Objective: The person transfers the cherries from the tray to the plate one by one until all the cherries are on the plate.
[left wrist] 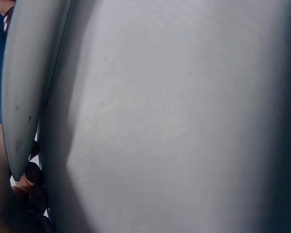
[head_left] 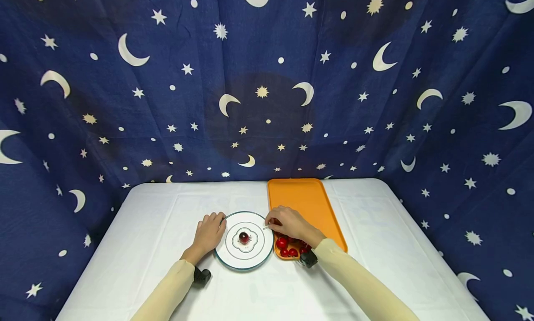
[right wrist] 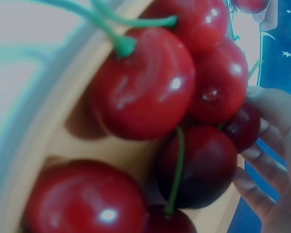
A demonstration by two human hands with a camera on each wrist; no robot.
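Note:
My left hand (head_left: 211,233) grips the left rim of a white round plate (head_left: 261,258) with a dark edge and ring lines. In the middle of that plate lies one dark red cherry (head_left: 244,238). Over the plate's right edge, my right hand (head_left: 288,221) pinches a dark cherry (right wrist: 242,127), its thumb and fingers around the fruit; a thin stem pokes out left of the fingertips in the head view. Beneath the right wrist, several red cherries (head_left: 282,242) with green stems sit in the near end of an orange tray (head_left: 298,193).
A white cloth covers the table (head_left: 167,219). The tray stands right beside the plate and reaches to the table's back edge. Behind hangs a dark blue curtain (head_left: 267,70) with moons and stars. Each wrist wears a small black camera (head_left: 308,258).

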